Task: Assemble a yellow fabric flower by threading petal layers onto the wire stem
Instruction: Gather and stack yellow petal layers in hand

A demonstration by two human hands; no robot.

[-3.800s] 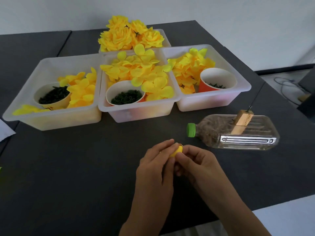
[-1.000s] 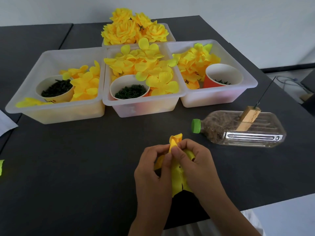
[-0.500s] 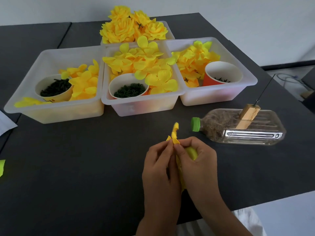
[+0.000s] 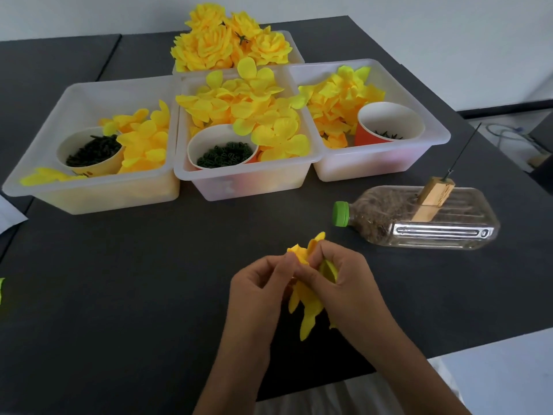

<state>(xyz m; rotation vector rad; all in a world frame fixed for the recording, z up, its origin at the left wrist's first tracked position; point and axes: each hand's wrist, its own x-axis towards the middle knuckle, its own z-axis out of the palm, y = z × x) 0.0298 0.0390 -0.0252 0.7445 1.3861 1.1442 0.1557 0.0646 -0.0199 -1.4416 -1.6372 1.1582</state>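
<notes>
Over the dark surface (image 4: 149,295), my left hand (image 4: 257,292) and right hand (image 4: 344,283) are pinching the petal layer (image 4: 305,298), now unfolded from a tight bud, readying it for the wire stem (image 4: 463,151).

Dark grey table (image 4: 119,295), seam between panels at far left. Three clear plastic bins in row toward far side: left bin (image 4: 39,187), middle bin (image 4: 239,187), right bin (image 4: 431,145), sides touching or nearly so. Fourth bin (image 4: 294,52) behind middle one. Clear bottle (image 4: 434,232) with green cap (image 4: 340,214) lying on side, right of centre. White paper (image 4: 9,214) at left edge.
</notes>
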